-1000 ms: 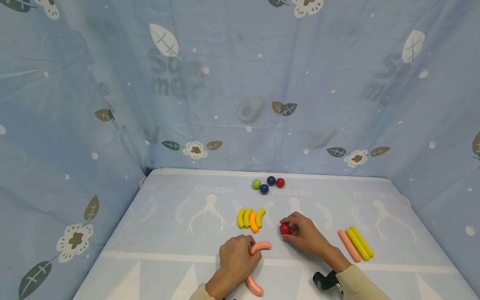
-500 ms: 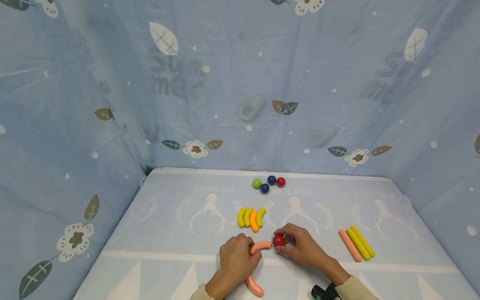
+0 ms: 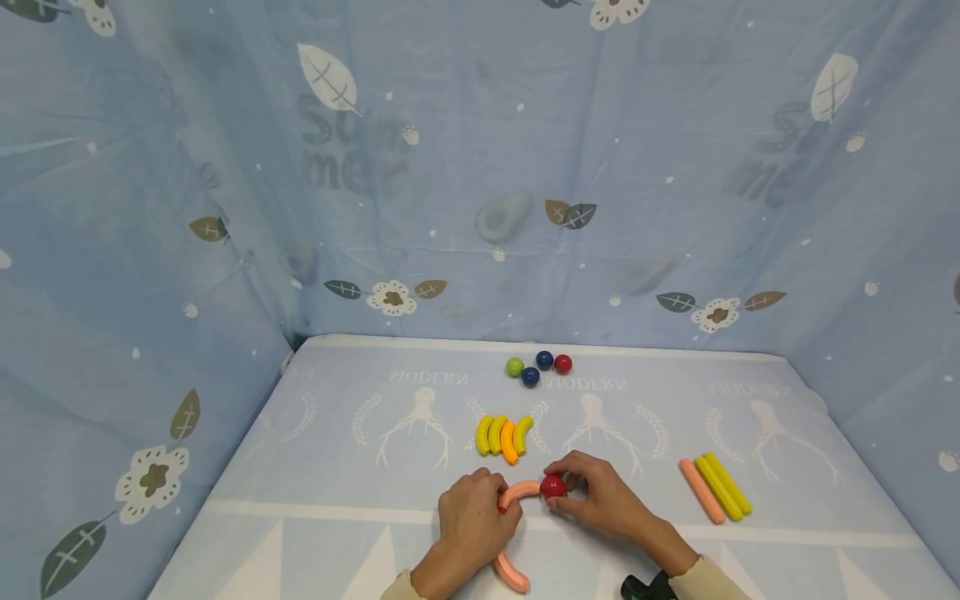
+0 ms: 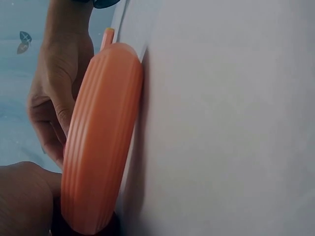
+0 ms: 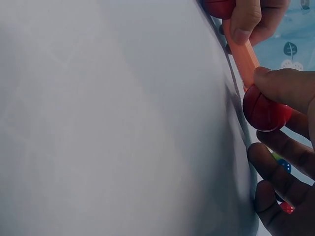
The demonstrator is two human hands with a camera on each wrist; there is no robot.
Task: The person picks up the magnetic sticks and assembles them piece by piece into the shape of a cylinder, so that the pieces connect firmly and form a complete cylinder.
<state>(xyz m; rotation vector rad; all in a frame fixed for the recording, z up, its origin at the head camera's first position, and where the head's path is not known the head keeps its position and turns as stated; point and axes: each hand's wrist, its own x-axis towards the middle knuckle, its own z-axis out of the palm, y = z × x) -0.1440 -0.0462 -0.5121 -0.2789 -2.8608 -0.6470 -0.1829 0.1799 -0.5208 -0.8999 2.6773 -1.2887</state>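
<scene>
My right hand point(image 3: 603, 496) pinches a red ball point(image 3: 552, 487) between thumb and fingers, against the right end of a curved salmon rod point(image 3: 520, 490). Gripping that rod near its other end is my left hand point(image 3: 476, 517). A second red ball point(image 5: 219, 7) shows beside the left thumb in the right wrist view, mostly covered by the hand in the head view. From below the left hand a lower curved salmon rod point(image 3: 512, 575) sticks out toward me; it looms large in the left wrist view. Its join to the second ball is hidden.
Short curved yellow and orange rods point(image 3: 502, 437) lie beyond my hands. Behind them sit green, blue and red balls point(image 3: 531, 377). Straight salmon and yellow rods point(image 3: 712, 489) lie at the right. A patterned cloth point(image 3: 495, 167) rises behind the table.
My right hand has brought the red ball left and toward me, from apart to touching the upper curved rod's end. The left hand has stayed in place.
</scene>
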